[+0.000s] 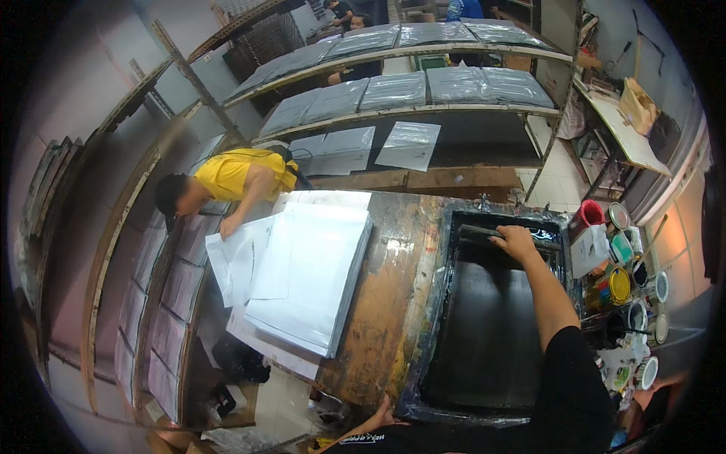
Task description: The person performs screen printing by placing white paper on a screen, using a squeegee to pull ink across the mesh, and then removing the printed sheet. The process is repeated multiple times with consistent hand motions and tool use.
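A dark printing screen (pixel 484 325) in a black, ink-smeared frame lies on the right of the worktable. My right hand (pixel 517 244) is closed on a long-bladed squeegee (pixel 484 233), which lies across the far end of the mesh. Dark wet ink glistens around the blade. Down by the table's near edge, my left hand (pixel 384 415) has its fingers curled at the frame's near left corner; my body hides part of the grip. A thick stack of white printed sheets (pixel 306 265) rests on the table's left side.
At the left, a person in yellow (pixel 238 178) handles a loose sheet (pixel 231 257) by the stack. Open paint cans (pixel 618 286) crowd the right side. Beyond the table rise shelves (pixel 408 113) loaded with wrapped flat packs. A low rack (pixel 170 325) stands left.
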`<action>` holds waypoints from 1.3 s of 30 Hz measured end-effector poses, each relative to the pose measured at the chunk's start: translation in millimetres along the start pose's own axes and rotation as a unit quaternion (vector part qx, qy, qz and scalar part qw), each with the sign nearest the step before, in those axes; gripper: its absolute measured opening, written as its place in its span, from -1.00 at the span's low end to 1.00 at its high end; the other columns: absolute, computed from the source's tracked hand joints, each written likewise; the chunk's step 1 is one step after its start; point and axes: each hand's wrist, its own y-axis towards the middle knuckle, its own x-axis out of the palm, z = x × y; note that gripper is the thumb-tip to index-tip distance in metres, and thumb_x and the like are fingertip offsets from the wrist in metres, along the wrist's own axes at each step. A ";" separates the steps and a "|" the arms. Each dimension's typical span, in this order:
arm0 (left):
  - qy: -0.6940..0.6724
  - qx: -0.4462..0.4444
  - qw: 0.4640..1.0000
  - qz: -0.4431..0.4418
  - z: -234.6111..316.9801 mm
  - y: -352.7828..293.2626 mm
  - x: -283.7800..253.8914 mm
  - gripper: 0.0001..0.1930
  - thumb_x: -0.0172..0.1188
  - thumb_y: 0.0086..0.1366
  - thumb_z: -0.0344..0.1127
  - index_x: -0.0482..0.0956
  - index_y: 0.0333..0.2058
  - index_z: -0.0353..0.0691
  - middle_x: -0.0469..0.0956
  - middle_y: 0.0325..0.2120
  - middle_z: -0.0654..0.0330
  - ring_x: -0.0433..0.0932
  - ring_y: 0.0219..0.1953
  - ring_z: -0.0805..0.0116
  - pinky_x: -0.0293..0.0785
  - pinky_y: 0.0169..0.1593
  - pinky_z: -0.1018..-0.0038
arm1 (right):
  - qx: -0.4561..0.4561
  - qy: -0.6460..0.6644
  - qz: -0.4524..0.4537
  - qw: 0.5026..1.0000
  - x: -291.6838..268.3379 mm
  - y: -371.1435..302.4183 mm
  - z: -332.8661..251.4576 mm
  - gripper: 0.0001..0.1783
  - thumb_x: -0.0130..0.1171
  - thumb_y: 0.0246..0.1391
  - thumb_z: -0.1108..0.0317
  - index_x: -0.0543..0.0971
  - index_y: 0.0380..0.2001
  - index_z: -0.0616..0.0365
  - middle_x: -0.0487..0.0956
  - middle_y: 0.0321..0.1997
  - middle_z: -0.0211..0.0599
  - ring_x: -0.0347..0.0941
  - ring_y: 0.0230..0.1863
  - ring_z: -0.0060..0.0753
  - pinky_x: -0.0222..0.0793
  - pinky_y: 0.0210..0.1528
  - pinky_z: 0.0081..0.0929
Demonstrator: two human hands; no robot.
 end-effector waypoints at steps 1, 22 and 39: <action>0.016 0.006 1.000 0.026 3.3 1.3 2.9 0.10 -0.08 0.25 0.60 -0.12 0.51 -0.03 0.04 0.49 0.04 0.11 0.48 -0.02 0.18 0.43 -0.09 | 0.000 -0.008 0.023 1.000 8.2 -4.2 8.1 -0.50 0.17 0.17 -0.25 0.67 -0.24 -0.05 0.66 -0.28 -0.17 0.61 -0.14 0.00 0.51 -0.15 -0.01; 0.157 0.375 0.888 -0.213 51.4 -110.5 151.4 -0.09 -0.29 0.39 0.54 0.41 0.17 -0.29 0.56 0.13 -0.05 0.47 0.27 0.04 0.31 0.32 0.20 | -0.056 -0.059 0.143 0.986 -183.6 -354.3 -239.0 -0.62 0.24 0.15 0.05 0.56 -0.19 0.16 0.55 -0.18 -0.14 0.46 -0.03 -0.05 0.24 0.24 0.16; 0.855 0.324 0.311 0.260 -62.0 57.2 107.7 0.23 -0.22 0.18 0.70 0.12 0.45 -0.36 -0.13 0.49 -0.34 -0.35 0.57 -0.17 -0.79 0.33 -0.43 | -0.029 -0.047 0.322 0.945 -312.0 -241.3 -226.6 -0.54 0.16 0.18 -0.04 0.64 -0.38 0.21 0.59 -0.41 -0.18 0.48 -0.26 -0.10 0.19 0.00 -0.10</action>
